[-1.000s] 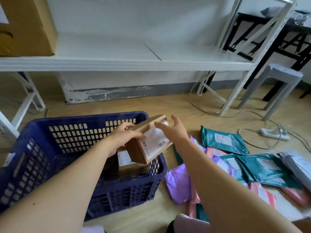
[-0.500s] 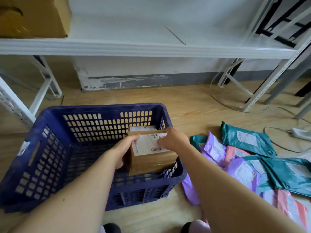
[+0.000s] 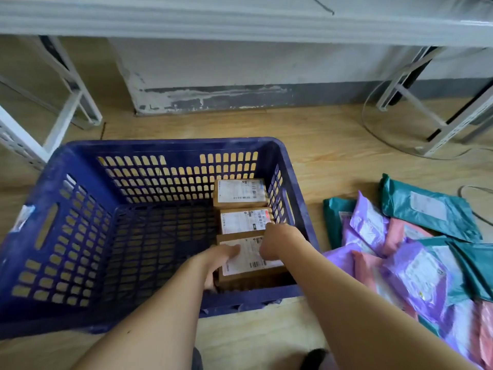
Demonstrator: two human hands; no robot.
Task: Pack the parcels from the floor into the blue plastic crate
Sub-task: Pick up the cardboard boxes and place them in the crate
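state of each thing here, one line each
blue crate, upright, three boxes along right wall
near box, in crate, both hands on it
middle box, flat in crate, label up
far box, flat in crate, label up
left hand, grips near box
right hand, grips near box
mailer bags, piled on floor, unpacked

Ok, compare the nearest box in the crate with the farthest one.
The nearest box is held by the left hand and right hand; the farthest box is untouched. The nearest box sits by the near wall of the blue crate, the farthest box by the far wall. Hands partly cover the nearest box's label; the farthest box's shows fully. Both: brown cardboard, labels up.
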